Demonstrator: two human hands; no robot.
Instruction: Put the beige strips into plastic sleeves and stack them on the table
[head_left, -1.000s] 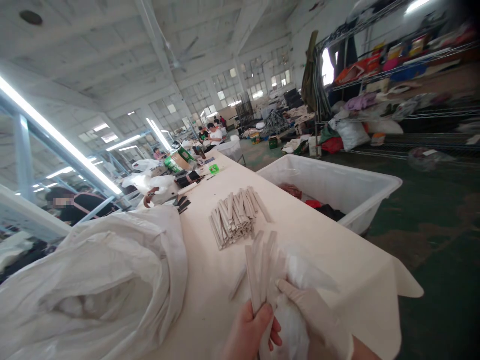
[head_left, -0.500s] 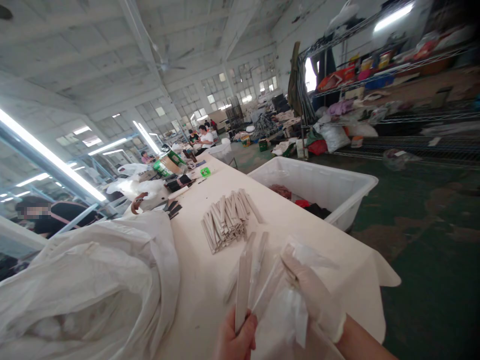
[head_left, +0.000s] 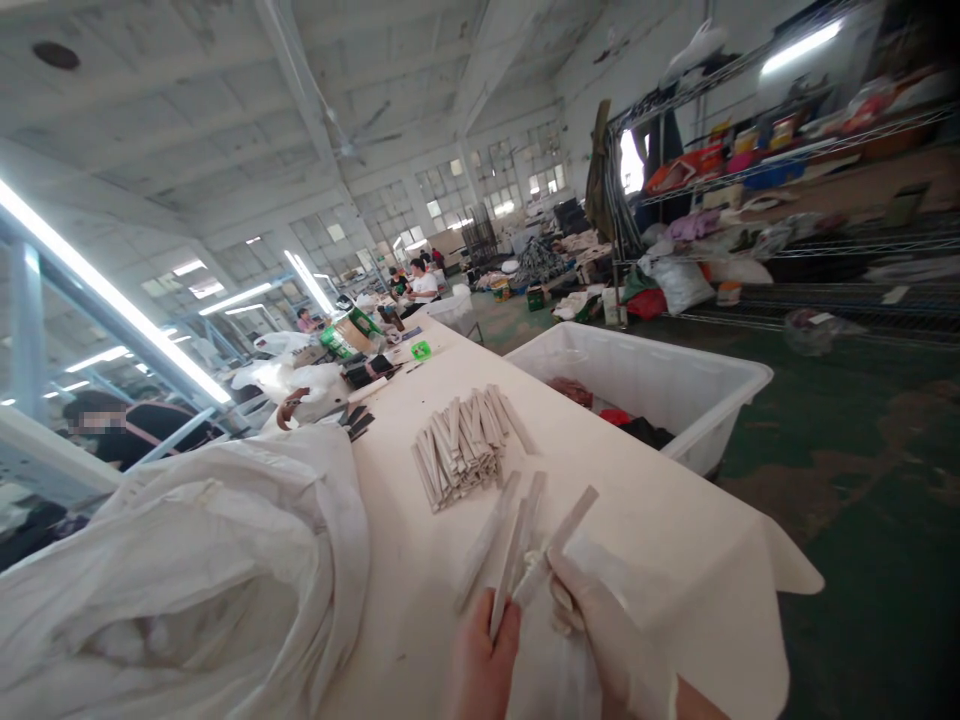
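My left hand (head_left: pixel 484 665), bare, pinches a few pale flat strips (head_left: pixel 517 545) that fan up and away from it over the white table (head_left: pixel 660 520). My right hand (head_left: pixel 600 630), in a white glove, is closed on one of those strips together with a thin clear plastic bag (head_left: pixel 559 665) that hangs between both hands. Farther along the table lies a pile of several of the same pale strips (head_left: pixel 461 450), apart from both hands.
A big crumpled white sack (head_left: pixel 187 570) fills the table's left side. A white plastic tub (head_left: pixel 645 385) with dark and red cloth stands beside the table's right edge. Tools and boxes (head_left: pixel 360 365) lie at the far end, people sit beyond, and wire shelving (head_left: pixel 787 200) lines the right.
My hands have come closer together and lower. The gloved right hand has slid down the strips toward the left hand, and the plastic bag is bunched lower between them.
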